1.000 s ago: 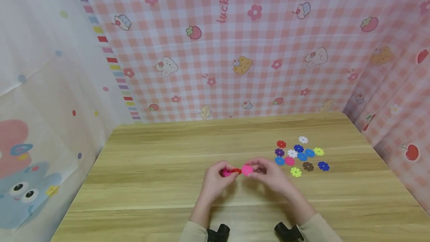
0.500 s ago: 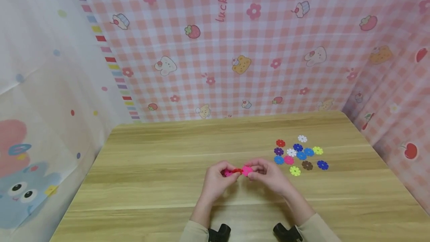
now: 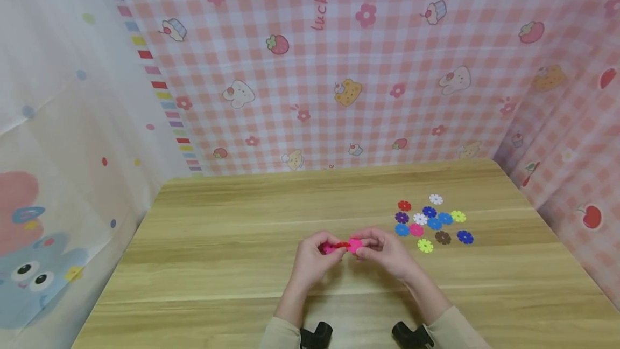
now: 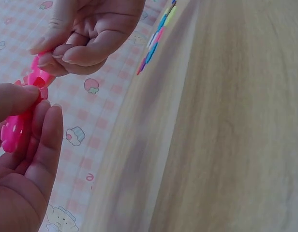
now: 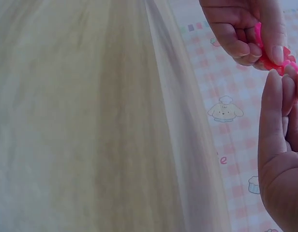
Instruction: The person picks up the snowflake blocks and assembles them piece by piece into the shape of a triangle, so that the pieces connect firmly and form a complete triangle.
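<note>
Above the table, my left hand point(image 3: 312, 260) pinches a red notched plastic disc point(image 3: 342, 244) between thumb and fingers. A pink disc point(image 4: 12, 131) sits against the red one, partly hidden in that palm. My right hand point(image 3: 387, 252) pinches a second pink disc point(image 3: 355, 246) by its outer edge. This disc meets the red one edge to edge, at an angle. In the right wrist view, fingertips cover much of the contact between the red disc point(image 5: 271, 62) and the right hand's disc, so how deep the notches sit I cannot tell.
Several loose notched discs lie flat to the right of my hands, among them a yellow-green disc point(image 3: 425, 245), a brown disc point(image 3: 443, 237) and a purple disc point(image 3: 401, 217). The wooden table point(image 3: 218, 241) ends at a checked cloth point(image 3: 310, 69) behind.
The right hand's pink disc has shifted slightly left, closing the small gap to the red disc. Both hands otherwise stay in place, and the loose discs lie as before.
</note>
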{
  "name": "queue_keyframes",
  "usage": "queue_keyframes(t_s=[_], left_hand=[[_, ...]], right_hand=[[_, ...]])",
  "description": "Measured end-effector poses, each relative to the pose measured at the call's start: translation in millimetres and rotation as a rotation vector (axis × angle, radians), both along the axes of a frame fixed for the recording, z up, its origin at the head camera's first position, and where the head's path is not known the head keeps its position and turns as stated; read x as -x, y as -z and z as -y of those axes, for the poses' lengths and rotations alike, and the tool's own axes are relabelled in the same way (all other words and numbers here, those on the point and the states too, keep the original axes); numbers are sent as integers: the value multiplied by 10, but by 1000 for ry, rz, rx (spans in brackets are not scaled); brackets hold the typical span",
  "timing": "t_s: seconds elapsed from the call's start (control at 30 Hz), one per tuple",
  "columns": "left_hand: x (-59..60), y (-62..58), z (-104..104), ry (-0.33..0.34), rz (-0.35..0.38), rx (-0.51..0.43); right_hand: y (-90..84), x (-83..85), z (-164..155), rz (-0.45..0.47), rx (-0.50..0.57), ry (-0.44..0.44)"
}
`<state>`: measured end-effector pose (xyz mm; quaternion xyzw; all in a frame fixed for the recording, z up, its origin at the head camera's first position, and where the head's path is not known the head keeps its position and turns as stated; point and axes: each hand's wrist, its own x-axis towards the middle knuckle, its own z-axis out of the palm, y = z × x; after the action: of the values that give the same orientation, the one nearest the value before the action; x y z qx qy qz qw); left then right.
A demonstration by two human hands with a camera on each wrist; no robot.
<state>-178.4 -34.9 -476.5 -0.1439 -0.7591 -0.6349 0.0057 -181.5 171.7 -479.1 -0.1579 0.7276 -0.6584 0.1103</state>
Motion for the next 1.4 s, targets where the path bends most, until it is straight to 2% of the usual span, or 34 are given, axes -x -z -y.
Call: queue_keyframes(t_s=[0.3, 0.73, 1.0, 1.23, 1.4], left_hand=[[17, -28, 34, 58, -52, 123], [22, -36, 40, 2, -49, 164], [14, -38, 35, -7, -31, 161], [13, -2, 15, 1, -117, 184], [17, 2, 2, 1, -163, 189]], right_hand=[[-2, 3, -3, -27, -91, 63], [13, -3, 68, -21, -42, 71], [-9, -36, 77, 58, -7, 95], [-20, -40, 128, 62, -18, 129], [-45, -48, 159, 101, -9, 165]])
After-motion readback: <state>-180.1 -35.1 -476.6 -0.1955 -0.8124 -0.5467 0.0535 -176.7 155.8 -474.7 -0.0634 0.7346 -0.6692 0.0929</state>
